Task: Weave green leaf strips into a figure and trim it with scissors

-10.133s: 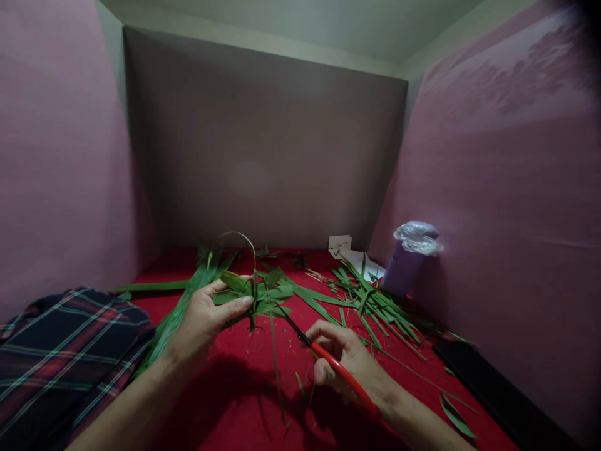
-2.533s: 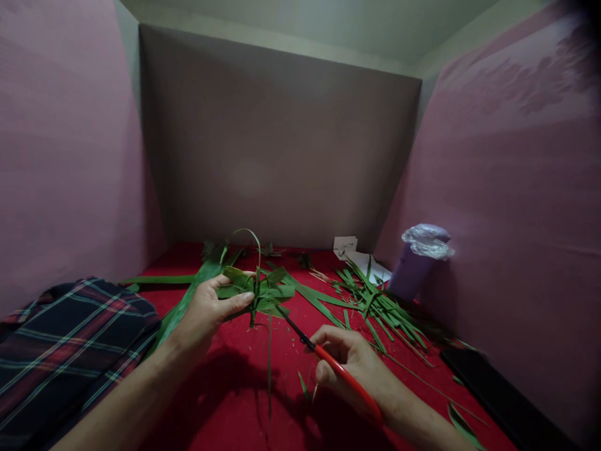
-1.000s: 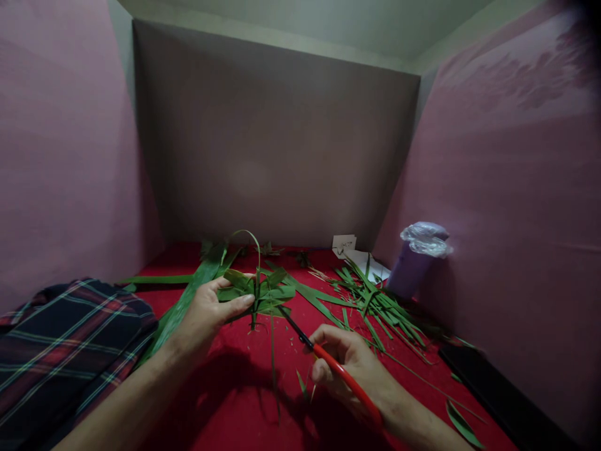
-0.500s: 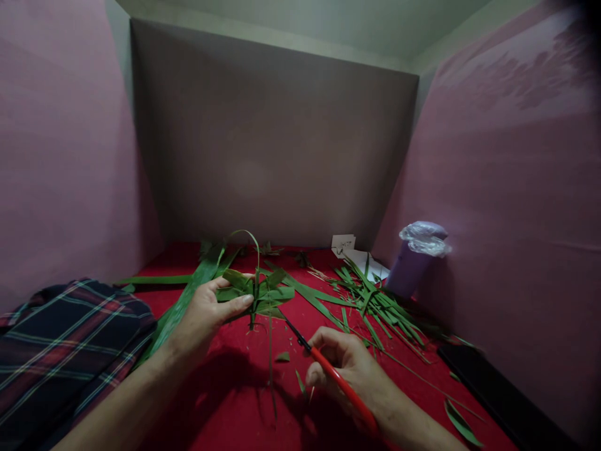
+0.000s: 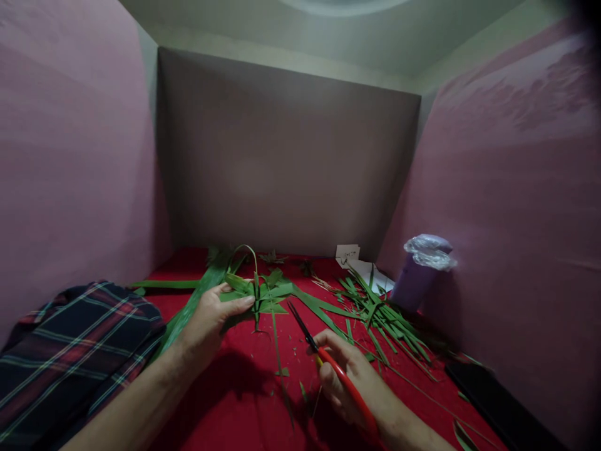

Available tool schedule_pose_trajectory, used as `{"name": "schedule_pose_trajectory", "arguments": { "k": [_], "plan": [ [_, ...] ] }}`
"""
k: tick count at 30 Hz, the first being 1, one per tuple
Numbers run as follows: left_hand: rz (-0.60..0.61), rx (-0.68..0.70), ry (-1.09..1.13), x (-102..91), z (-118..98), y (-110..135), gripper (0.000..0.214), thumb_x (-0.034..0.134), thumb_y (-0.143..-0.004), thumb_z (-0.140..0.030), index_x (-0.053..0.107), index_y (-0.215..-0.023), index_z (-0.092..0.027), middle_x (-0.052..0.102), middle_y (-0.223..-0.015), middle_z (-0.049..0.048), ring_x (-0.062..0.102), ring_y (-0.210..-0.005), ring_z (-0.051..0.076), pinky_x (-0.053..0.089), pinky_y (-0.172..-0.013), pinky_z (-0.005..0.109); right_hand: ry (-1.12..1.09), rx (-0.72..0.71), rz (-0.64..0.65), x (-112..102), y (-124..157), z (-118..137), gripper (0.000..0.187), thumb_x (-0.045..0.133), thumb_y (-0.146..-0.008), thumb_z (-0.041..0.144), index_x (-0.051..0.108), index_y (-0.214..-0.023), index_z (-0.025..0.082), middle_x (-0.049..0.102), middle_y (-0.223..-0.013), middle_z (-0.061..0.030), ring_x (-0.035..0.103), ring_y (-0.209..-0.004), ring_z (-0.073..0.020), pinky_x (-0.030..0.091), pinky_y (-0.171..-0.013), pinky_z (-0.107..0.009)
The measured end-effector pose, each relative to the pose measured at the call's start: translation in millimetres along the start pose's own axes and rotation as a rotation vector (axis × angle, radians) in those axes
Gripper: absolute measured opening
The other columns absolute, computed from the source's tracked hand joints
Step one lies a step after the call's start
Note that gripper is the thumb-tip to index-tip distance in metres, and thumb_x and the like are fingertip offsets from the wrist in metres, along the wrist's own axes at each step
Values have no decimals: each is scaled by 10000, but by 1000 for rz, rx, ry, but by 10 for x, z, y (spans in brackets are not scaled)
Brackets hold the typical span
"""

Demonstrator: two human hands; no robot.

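Observation:
My left hand [image 5: 209, 319] pinches a folded bundle of green leaf strips [image 5: 258, 291] just above the red cloth [image 5: 244, 388], thumb on top. A thin stem loops up from the bundle and another hangs down toward me. My right hand [image 5: 350, 376] grips red-handled scissors [image 5: 328, 363]. Their dark blades point up-left at the bundle, a short way off its right edge, slightly parted.
A heap of cut green strips [image 5: 380, 313] lies to the right. A purple cup [image 5: 420, 269] capped with plastic stands by the right wall, white paper [image 5: 361, 263] behind it. Plaid fabric [image 5: 66, 351] is at the left, a dark flat object [image 5: 498, 407] at the right edge. Pink and grey walls close in.
The scissor blades have pulled back from the bundle and tilted upward. A small cut leaf piece now lies on the red cloth below the bundle. My left hand keeps its hold.

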State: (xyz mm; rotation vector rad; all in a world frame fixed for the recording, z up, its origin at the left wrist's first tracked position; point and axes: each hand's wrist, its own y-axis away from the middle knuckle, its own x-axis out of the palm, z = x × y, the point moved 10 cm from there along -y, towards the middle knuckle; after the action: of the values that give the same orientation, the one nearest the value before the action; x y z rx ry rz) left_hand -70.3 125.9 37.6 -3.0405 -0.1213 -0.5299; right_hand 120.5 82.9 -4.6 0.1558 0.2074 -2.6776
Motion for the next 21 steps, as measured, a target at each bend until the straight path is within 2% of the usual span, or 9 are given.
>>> {"name": "schedule_pose_trajectory", "arguments": {
  "k": [6, 14, 21],
  "plan": [
    [-51, -40, 3, -24, 41, 48, 324, 750, -570, -123, 551, -824, -146, 674, -670, 4, 630, -565, 120, 503, -580, 228, -10, -32, 20, 35, -36, -99, 555, 520, -694, 689, 437, -972, 216, 409, -543, 90, 328, -363, -45, 238, -337, -159],
    [-40, -50, 49, -17, 66, 57, 360, 742, -587, -105, 518, -861, -169, 686, -647, -12, 642, -546, 114, 518, -555, 203, -19, -34, 17, 49, -61, -105, 554, 568, -662, 678, 480, -919, 195, 403, -528, 92, 312, -357, -36, 257, -343, -158],
    [-88, -38, 54, -50, 62, 49, 381, 741, -567, -76, 510, -859, -161, 693, -628, -3, 646, -525, 123, 519, -522, 202, -71, -21, -25, 38, -54, -155, 575, 589, -647, 671, 465, -939, 192, 379, -513, 108, 271, -331, -19, 212, -313, -142]
  ]
}}
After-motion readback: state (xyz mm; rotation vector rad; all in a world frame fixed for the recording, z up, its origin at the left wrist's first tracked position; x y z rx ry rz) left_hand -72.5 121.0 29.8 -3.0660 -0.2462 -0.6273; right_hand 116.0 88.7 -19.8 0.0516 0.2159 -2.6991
